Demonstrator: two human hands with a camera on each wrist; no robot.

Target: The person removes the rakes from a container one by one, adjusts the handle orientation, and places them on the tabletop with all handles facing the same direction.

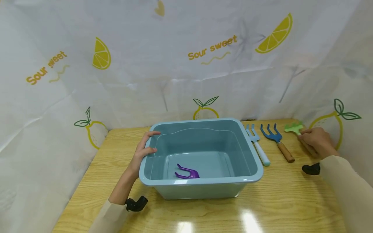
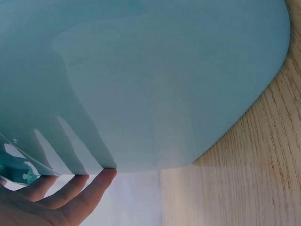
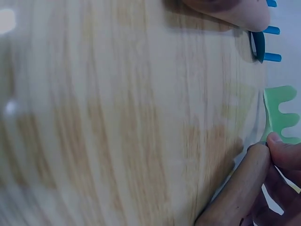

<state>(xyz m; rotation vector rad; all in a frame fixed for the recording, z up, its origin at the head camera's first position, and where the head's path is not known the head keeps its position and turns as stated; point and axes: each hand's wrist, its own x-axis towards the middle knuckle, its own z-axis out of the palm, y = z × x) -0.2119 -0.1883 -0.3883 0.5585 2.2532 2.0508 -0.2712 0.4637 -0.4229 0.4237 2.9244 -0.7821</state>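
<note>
A light blue plastic tub (image 1: 250,152) stands mid-table, with a purple hand tool (image 1: 187,173) lying on its floor. My left hand (image 1: 147,145) grips the tub's left rim, thumb inside and fingers (image 2: 70,190) against the outer wall (image 2: 155,80). At the far right, my right hand (image 1: 314,139) holds the wooden handle (image 3: 240,188) of a green rake (image 1: 292,128), which lies on the table. In the right wrist view the fingers (image 3: 284,155) curl round that handle just below the green rake head (image 3: 280,115).
Between tub and rake lie a blue fork with a wooden handle (image 1: 276,139) and a pale blue fork with a white handle (image 1: 257,144). A lemon-print sheet (image 1: 186,64) walls the wooden table (image 1: 204,210) at back and both sides.
</note>
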